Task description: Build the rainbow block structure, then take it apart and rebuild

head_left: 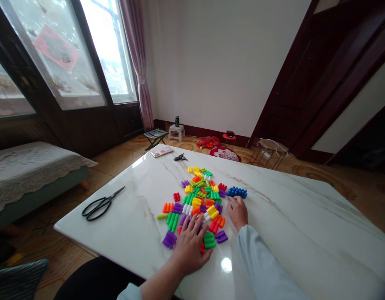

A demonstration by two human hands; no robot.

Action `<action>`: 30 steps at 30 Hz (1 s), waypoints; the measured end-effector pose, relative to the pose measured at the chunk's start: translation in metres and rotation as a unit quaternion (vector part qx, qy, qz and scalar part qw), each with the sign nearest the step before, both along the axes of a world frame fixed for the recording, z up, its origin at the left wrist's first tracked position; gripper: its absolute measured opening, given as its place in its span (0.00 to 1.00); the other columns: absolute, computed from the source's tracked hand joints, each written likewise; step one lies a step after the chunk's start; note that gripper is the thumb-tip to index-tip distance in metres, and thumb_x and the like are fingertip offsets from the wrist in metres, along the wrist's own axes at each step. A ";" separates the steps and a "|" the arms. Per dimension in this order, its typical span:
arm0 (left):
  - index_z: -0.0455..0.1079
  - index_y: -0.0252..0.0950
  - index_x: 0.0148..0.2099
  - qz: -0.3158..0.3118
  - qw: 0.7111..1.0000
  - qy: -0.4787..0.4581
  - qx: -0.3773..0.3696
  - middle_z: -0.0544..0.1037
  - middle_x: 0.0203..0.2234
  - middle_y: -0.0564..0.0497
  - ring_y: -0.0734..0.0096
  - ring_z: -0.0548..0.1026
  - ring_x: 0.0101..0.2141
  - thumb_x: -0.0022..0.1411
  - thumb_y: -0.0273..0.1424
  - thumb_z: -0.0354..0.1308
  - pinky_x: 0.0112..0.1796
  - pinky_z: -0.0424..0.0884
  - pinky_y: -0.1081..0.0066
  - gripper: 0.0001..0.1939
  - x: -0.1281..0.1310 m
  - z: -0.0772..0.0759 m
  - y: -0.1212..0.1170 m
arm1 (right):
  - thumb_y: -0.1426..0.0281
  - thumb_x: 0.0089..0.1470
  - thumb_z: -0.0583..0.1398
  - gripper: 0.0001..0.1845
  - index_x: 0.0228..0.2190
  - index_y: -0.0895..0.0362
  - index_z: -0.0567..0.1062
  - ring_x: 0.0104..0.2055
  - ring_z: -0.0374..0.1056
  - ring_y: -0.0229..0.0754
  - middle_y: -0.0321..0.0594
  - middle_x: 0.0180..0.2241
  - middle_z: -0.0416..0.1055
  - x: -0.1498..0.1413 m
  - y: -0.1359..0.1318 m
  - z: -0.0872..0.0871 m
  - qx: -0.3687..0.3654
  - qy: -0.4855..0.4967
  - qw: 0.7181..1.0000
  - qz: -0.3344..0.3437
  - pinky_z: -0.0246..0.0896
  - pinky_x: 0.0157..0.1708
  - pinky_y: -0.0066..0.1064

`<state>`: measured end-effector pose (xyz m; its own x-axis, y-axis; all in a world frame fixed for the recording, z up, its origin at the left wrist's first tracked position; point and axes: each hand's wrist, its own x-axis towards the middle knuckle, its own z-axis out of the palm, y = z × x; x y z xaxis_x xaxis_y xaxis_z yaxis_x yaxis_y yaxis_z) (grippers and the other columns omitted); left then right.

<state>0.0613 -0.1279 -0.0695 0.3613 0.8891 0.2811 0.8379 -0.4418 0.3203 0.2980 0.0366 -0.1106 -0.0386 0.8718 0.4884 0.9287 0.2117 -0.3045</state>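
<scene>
Many short plastic tubes in joined rows, coloured green, yellow, orange, red, purple and white, lie spread in a loose pile (pixel 197 201) on a white marble-patterned table (pixel 132 237). My left hand (pixel 192 241) rests palm down on the near part of the pile, fingers spread. Green tubes (pixel 209 240) lie beside its thumb. At the pile's right edge, a block of blue tubes (pixel 237 192) is grouped together. My right hand (pixel 238 211) is just in front of the blue block, its fingertips at the near edge; nothing shows held in it, and its thumb is hidden.
Black-handled scissors (pixel 101 205) lie on the left of the table. A phone (pixel 162 151) and small dark pliers (pixel 180 157) lie near the far edge. Beyond stand a folding stool (pixel 155 135), a white stool (pixel 176 132) and a chair (pixel 269 152).
</scene>
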 end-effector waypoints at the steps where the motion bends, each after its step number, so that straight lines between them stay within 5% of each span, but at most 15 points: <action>1: 0.56 0.46 0.67 -0.001 1.000 -0.002 0.002 0.48 0.69 0.51 0.49 0.49 0.67 0.57 0.43 0.59 0.64 0.46 0.47 0.37 0.000 0.000 0.000 | 0.72 0.55 0.54 0.18 0.44 0.60 0.79 0.43 0.67 0.46 0.48 0.41 0.69 0.001 0.000 -0.002 0.004 0.012 1.000 0.006 0.64 0.46 0.35; 12: 0.60 0.44 0.65 -0.002 1.000 -0.024 -0.013 0.49 0.69 0.48 0.49 0.47 0.67 0.56 0.42 0.59 0.64 0.41 0.47 0.35 0.002 0.000 0.001 | 0.68 0.49 0.55 0.17 0.37 0.60 0.79 0.47 0.67 0.50 0.51 0.42 0.71 -0.003 -0.022 -0.006 -0.001 0.170 0.985 0.040 0.62 0.52 0.43; 18: 0.60 0.44 0.65 -0.003 1.000 -0.024 -0.004 0.51 0.69 0.48 0.49 0.49 0.67 0.56 0.42 0.59 0.64 0.43 0.48 0.35 0.002 -0.001 0.002 | 0.61 0.53 0.53 0.18 0.38 0.59 0.77 0.40 0.71 0.47 0.49 0.38 0.75 -0.030 -0.018 0.015 -0.031 0.256 0.966 0.020 0.66 0.44 0.38; 24: 0.52 0.48 0.69 -0.001 1.000 -0.023 -0.001 0.48 0.69 0.50 0.50 0.48 0.67 0.56 0.42 0.60 0.64 0.44 0.47 0.41 0.002 -0.003 0.003 | 0.60 0.50 0.62 0.13 0.32 0.57 0.71 0.38 0.72 0.49 0.48 0.34 0.75 -0.067 0.007 0.050 -0.073 0.096 0.992 -0.029 0.63 0.37 0.35; 30: 0.43 0.49 0.72 -0.002 1.000 -0.016 0.001 0.48 0.69 0.50 0.48 0.49 0.67 0.55 0.43 0.61 0.64 0.45 0.46 0.47 0.002 -0.003 0.003 | 0.63 0.41 0.68 0.21 0.36 0.58 0.71 0.37 0.74 0.53 0.52 0.34 0.76 -0.082 0.023 0.049 -0.112 0.014 0.991 -0.076 0.62 0.31 0.35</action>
